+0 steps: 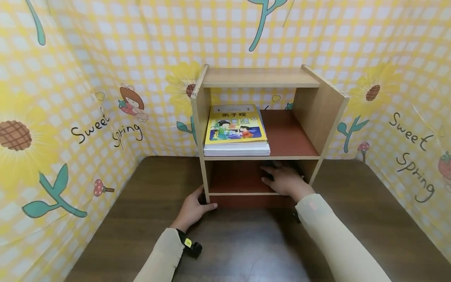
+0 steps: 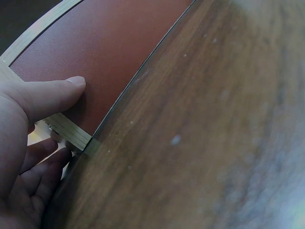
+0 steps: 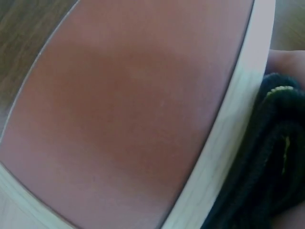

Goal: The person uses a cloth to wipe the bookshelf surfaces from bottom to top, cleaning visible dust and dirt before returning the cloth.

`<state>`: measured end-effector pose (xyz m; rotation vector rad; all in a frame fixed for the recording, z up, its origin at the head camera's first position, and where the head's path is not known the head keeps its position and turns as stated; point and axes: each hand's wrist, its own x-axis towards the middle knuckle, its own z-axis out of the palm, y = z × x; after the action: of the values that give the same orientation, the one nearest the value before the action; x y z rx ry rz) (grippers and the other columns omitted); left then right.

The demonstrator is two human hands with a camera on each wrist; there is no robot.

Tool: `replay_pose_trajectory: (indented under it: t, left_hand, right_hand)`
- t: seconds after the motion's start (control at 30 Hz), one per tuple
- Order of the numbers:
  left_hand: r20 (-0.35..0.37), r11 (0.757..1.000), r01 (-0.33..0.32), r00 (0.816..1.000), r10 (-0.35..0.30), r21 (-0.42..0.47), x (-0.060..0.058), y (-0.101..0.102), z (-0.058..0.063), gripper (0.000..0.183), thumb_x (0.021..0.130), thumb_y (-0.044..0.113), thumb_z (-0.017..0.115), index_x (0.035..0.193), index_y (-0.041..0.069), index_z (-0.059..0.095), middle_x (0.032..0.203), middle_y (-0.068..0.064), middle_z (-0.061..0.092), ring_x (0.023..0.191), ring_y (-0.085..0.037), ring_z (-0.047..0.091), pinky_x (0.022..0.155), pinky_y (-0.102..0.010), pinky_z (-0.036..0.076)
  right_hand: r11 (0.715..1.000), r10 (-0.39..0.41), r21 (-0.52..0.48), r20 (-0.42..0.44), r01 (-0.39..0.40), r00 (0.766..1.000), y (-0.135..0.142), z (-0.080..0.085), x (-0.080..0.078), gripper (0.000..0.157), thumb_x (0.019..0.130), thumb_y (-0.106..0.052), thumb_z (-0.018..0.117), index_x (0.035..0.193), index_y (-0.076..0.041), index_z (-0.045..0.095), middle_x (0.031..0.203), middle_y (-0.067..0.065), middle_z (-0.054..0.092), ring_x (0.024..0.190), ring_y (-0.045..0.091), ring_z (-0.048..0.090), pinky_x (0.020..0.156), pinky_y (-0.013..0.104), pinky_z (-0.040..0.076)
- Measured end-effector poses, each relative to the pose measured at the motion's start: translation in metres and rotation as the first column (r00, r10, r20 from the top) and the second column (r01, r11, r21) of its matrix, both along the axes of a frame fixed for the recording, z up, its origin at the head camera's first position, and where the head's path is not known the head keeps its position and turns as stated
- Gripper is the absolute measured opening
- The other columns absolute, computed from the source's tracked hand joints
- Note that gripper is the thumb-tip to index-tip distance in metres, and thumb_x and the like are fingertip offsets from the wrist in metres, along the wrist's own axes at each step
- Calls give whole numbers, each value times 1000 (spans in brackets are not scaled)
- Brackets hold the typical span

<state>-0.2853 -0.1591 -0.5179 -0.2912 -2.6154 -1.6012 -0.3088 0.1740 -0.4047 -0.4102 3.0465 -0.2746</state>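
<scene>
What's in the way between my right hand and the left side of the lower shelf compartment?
Nothing visible: only the compartment's red board lies between your right hand and the left panel. Dark cloth shows right by that hand; your left hand grips the panel's lower corner.

Brn tbl, wd shelf unit on it

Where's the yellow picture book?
In the head view, the yellow picture book tops the stack on the middle shelf, beside the left side panel.
</scene>
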Motion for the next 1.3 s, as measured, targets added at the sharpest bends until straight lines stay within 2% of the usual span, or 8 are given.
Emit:
replay_pose_trajectory:
  t: [0.3, 0.57, 0.8, 0.97, 1.2, 1.3]
  left_hand:
    - [-15, 1000, 7, 1000, -7, 0, 0, 0, 1, 85, 75, 31, 86, 147, 17, 44, 122, 1, 63, 112, -19, 58, 95, -44, 44]
    - [-8, 1000, -1, 1000, 1, 13, 0, 1, -1, 85, 75, 29, 86, 147, 16, 44, 122, 0, 62, 112, -19, 57, 95, -44, 43]
    - [-13, 1000, -1, 1000, 1, 0, 0, 0, 1, 86, 74, 32, 87, 147, 17, 45, 120, 0, 64, 110, -19, 58, 94, -44, 44]
    - [-28, 1000, 0, 1000, 0, 1, 2, 0, 1, 85, 75, 31, 86, 147, 15, 45, 119, -1, 64, 108, -20, 59, 93, -45, 44]
    - [-38, 1000, -1, 999, 1, 0, -2, -1, -1, 85, 74, 29, 87, 147, 16, 45, 119, -1, 65, 108, -20, 59, 93, -44, 45]
    - [-31, 1000, -3, 1000, 3, -4, -2, 0, -1, 85, 74, 28, 87, 147, 17, 45, 120, -1, 64, 108, -20, 59, 93, -43, 44]
  right_hand:
    - [999, 49, 12, -83, -48, 995, 0, -3, 14, 55, 98, -49, 51, 147, -23, 48, 157, 18, 22, 139, 42, 25, 104, 58, 31]
    - [993, 114, 8, -206, -115, 972, 2, -7, 30, 54, 96, -50, 55, 141, -19, 55, 150, 24, 34, 135, 44, 32, 100, 56, 37]
    - [990, 139, 14, -259, -140, 956, 2, -10, 37, 63, 92, -60, 55, 139, -17, 57, 146, 25, 39, 134, 44, 35, 97, 55, 41]
    - [987, 162, 44, -289, -156, 943, 2, -12, 40, 74, 83, -67, 62, 138, -18, 58, 145, 24, 41, 131, 44, 39, 96, 53, 42]
    - [980, 201, 66, -320, -190, 926, 1, -12, 51, 75, 75, -56, 78, 137, -20, 58, 142, 21, 45, 128, 42, 43, 89, 52, 47]
    - [974, 228, 81, -337, -213, 914, 3, -13, 55, 70, 74, -39, 84, 137, -21, 59, 142, 20, 46, 125, 43, 47, 81, 51, 51]
